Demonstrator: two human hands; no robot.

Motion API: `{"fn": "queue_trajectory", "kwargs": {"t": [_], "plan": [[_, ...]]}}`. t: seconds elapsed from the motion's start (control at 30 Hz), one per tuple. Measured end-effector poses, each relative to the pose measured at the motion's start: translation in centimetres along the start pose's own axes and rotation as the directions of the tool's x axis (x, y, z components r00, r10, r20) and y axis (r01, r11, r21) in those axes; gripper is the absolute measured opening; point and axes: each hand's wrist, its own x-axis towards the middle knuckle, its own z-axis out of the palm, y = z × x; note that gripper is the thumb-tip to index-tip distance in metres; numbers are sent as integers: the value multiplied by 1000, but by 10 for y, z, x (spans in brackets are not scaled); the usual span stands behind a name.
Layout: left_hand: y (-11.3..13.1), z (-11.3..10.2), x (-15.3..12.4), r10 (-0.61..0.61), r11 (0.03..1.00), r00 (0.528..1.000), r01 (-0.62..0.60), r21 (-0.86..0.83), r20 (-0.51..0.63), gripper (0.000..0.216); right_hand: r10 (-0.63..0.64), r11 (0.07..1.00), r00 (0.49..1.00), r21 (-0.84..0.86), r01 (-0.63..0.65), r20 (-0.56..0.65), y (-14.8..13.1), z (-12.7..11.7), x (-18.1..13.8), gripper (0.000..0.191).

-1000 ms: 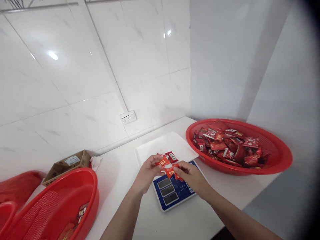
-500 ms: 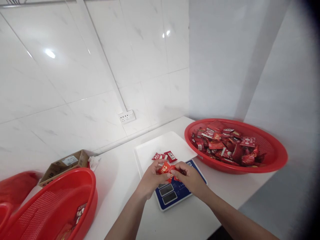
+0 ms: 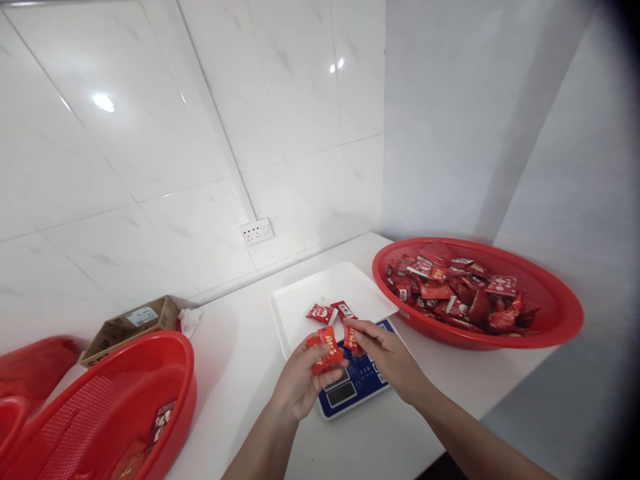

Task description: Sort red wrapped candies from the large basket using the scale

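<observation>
My left hand [image 3: 300, 377] is closed on orange-red snack packets [image 3: 326, 348] with pale lettering; how many it holds I cannot tell. Just to the right, my right hand [image 3: 383, 353] pinches another orange-red packet [image 3: 352, 339] of the same look. A narrow gap separates the two hands. Both are above the blue panel of a weighing scale [image 3: 367, 370]. On its white tray [image 3: 300, 293] lie red packets with white print, one [image 3: 321, 313] at the left and one [image 3: 344, 309] beside it.
A red plastic basket [image 3: 555, 313] heaped with red packets stands at the right by the wall. At the lower left, another red basket [image 3: 185, 373] holds a few packets. Behind that are a cardboard box [image 3: 135, 327], a crumpled white tissue [image 3: 190, 321] and a red bag [image 3: 40, 363].
My hands were together around the orange-red packets. Now they have moved apart, the right one drawing a single packet away from those in the left. The view has shifted slightly.
</observation>
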Motion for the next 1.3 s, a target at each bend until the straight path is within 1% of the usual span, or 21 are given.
{"fn": "queue_trajectory", "kwargs": {"t": [0.07,0.17,0.23,0.33,0.43,0.53,0.63,0.67,0.7,0.77,0.83,0.9,0.97,1.07,1.2,1.3], "plan": [[1,1,-1,0,998,1000,-1,-61,-23,23,49,996,999,76,-50,17,-3,0,-1,36],[1,3,-1,-15,991,1000,11,-135,-24,23,24,987,999,157,-31,45,-9,2,-4,36],[-1,5,0,-9,985,999,0,-175,-52,20,8,982,998,190,-19,62,-11,4,-6,36],[-4,6,0,13,977,995,-34,-209,-100,18,17,976,997,213,-34,82,-12,6,-8,37],[-8,8,-2,5,975,998,-20,-223,-69,18,7,982,995,187,-25,96,-8,8,-9,35],[-8,9,-5,0,970,1000,-6,-241,-22,20,-37,993,995,119,27,89,-4,12,-8,30],[-3,7,-5,29,972,998,-40,-231,-50,21,-74,996,996,59,71,57,-3,13,-2,29],[0,5,-4,57,976,996,-69,-206,-64,21,-83,996,996,45,81,38,-3,12,2,30],[4,2,-2,108,983,991,-118,-138,-78,22,-84,996,996,32,84,12,-4,9,6,30],[12,-6,3,254,965,963,-247,84,-88,23,-69,998,996,-2,69,-56,-3,2,17,31],[21,-15,10,381,886,922,-343,313,-69,22,-52,998,990,-48,46,-129,-1,-8,28,31],[27,-21,18,447,808,894,-380,450,-48,20,-59,993,983,-106,41,-171,5,-16,38,31],[30,-24,26,473,748,881,-388,538,-23,20,-96,982,981,-176,66,-168,12,-21,44,32],[28,-22,35,495,645,868,-400,651,42,31,-165,952,977,-282,121,-135,18,-23,46,31],[22,-15,42,494,494,854,-428,757,161,40,-254,891,964,-407,202,-77,16,-21,45,27],[21,-11,50,478,392,851,-427,815,215,46,-278,856,960,-457,242,-11,12,-17,45,26]]}}
